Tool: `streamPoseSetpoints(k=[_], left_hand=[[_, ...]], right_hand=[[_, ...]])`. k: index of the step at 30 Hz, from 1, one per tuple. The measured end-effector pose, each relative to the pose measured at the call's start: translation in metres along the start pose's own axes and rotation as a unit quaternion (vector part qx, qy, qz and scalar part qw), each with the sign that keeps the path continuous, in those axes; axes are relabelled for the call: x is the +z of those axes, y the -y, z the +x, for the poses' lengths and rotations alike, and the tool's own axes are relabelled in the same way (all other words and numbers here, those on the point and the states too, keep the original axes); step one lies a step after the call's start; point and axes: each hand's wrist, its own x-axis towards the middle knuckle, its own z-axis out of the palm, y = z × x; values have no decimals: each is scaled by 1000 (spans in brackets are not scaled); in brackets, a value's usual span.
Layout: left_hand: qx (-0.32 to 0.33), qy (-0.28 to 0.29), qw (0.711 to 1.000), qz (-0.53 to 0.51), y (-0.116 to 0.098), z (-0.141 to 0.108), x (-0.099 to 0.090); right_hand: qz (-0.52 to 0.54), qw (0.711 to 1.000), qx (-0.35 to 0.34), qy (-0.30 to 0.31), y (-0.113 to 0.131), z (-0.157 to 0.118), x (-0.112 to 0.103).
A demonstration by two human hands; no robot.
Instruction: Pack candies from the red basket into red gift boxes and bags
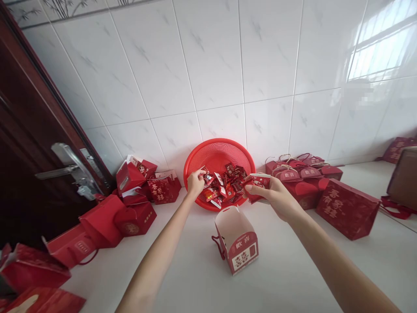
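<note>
Fingers of the left hand [196, 183], right of at least seven red boxes [135, 219], bend over many sweets [229, 191] in one basket [218, 150], grip unclear. One open carton [244, 254] stands before it. The right hand [272, 193] grips at least one red packet [261, 179].

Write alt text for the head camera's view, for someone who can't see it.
The left hand reaches into a red basket of small wrapped packets while the right hand holds a red packet. An open box stands in front; more red boxes flank the basket by a tiled wall.
</note>
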Motion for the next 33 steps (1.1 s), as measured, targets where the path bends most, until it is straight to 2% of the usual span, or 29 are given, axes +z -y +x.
streamPoseSetpoints(k=[5,10,15,23,33], left_hand=[[24,10,996,81,-3,0,6],[64,114,982,138,-12,-4,23],[37,174,968,176,-17,-3,37],[39,158,977,134,-18,0,32],[29,66,997,-16,-16,-2,14]], right_hand=[[-11,1000,-2,-5,5,-1,0],[-12,1000,-2,-12,6,-1,2],[4,1000,-5,-19,2,0,1],[-8,999,-2,-33,2,1,-1],[-17,1000,-7,-26,1,3,-1]])
